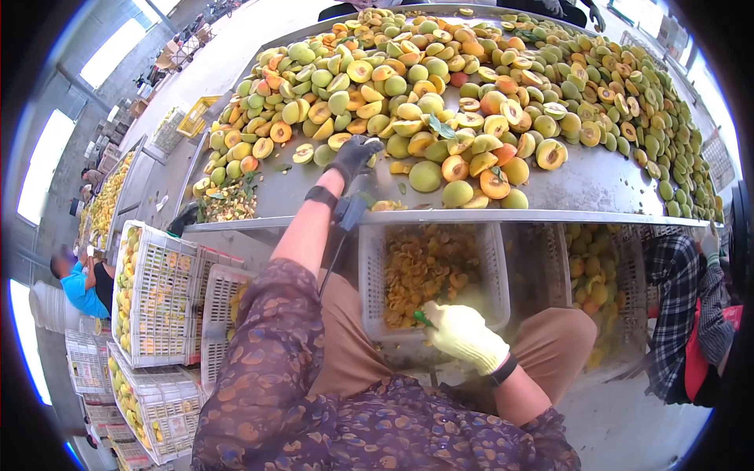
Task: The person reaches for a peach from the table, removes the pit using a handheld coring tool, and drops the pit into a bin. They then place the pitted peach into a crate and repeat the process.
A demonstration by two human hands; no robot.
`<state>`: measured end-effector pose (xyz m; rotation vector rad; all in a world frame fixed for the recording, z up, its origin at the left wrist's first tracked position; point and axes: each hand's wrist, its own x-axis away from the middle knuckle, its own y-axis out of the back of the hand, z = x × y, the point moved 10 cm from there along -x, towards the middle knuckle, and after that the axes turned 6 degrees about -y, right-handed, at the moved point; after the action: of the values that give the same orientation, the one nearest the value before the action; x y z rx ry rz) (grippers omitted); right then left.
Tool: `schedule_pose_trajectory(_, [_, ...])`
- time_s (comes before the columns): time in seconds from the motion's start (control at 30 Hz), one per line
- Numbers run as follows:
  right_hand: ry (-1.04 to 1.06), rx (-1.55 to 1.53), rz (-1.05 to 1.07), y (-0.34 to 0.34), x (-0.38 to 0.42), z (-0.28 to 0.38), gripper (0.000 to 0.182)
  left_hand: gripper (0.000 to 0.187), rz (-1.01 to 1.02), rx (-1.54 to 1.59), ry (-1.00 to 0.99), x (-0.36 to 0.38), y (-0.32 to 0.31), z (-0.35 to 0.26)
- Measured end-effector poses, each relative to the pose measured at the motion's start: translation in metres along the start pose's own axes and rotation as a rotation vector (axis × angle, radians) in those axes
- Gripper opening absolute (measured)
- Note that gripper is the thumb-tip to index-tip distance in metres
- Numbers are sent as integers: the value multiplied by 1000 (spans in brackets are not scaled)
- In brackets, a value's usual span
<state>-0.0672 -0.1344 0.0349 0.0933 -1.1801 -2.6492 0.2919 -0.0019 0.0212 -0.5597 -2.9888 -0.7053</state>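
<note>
My left hand (353, 162), in a dark glove, reaches over the metal table (290, 187) at the near edge of a pile of yellow-green, apricot-like stone fruit (425, 176), many of them halved. Its fingers are curled together; a pale bit shows at the fingertips, too small to name. Low over my lap, my right hand (469, 337) in a cream knitted glove is closed on a green-handled tool (424, 318) whose working end I cannot make out. Just beyond that hand, under the table edge, a white plastic crate (369, 284) contains many orange-yellow fruit pieces.
Stacked white crates of fruit (161, 302) stand at my left. Another fruit-filled crate (593, 271) sits below the table to the right. A person in a plaid sleeve (674, 275) is at the right edge; a person in blue (83, 289) sits far left. Leaves and scraps (228, 202) lie on the table's left corner.
</note>
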Motion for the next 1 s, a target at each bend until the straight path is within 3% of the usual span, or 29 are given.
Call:
schedule_pose_trajectory(0.03, [-77,-80,-52,22,-7,5,19,39,-13,-1,12,22,2,2])
schedule_pose_trajectory(0.13, [-324,-345,-125,65,-17,8,27,36,-102,-367,-684,142,-14,-98])
schedule_pose_trajectory(0.17, [-385,-404,-155,68,-19,6,31,40,-149,-783,-702,165,-27,-117])
schedule_pose_trajectory(0.2, [-375,-385,-200,73,-23,9,31,37,-202,-581,-807,186,-33,-120])
schedule_pose_trajectory(0.27, [-280,-275,-314,78,-30,19,29,37,-153,264,-483,192,-42,-87])
schedule_pose_trajectory(0.3, [-292,-263,-308,74,-33,20,29,37,-150,282,-477,197,-55,-82])
schedule_pose_trajectory(0.37, [-212,-184,-369,75,-37,33,25,38,-67,1046,-330,196,-81,-61])
schedule_pose_trajectory(0.4, [-222,-172,-370,70,-39,32,25,38,-60,1060,-328,200,-87,-57])
schedule_pose_trajectory(0.5, [-156,-84,-426,66,-44,38,20,34,-229,458,-488,217,-77,-73])
schedule_pose_trajectory(0.67, [-255,57,-287,36,-58,23,21,22,-243,348,-555,212,-86,-60])
schedule_pose_trajectory(0.73, [-297,137,-253,24,-61,17,21,17,-289,676,-372,202,-88,-31])
schedule_pose_trajectory(0.77, [-282,122,-256,19,-62,16,20,19,-410,373,-549,217,-74,-57])
schedule_pose_trajectory(0.83, [-263,105,-253,19,-63,18,20,20,-403,438,-533,216,-67,-60])
schedule_pose_trajectory(0.87, [-247,-140,-151,14,-66,18,19,23,-389,503,-518,213,-64,-61])
schedule_pose_trajectory(0.9, [-230,-386,-46,11,-67,21,19,33,-274,851,-133,198,-79,-29])
schedule_pose_trajectory(0.93, [-413,-580,198,4,-61,22,19,33,-273,847,-129,198,-74,-32])
schedule_pose_trajectory(1.0, [-434,-767,391,-2,-54,24,22,33,16,871,-126,195,-91,-53])
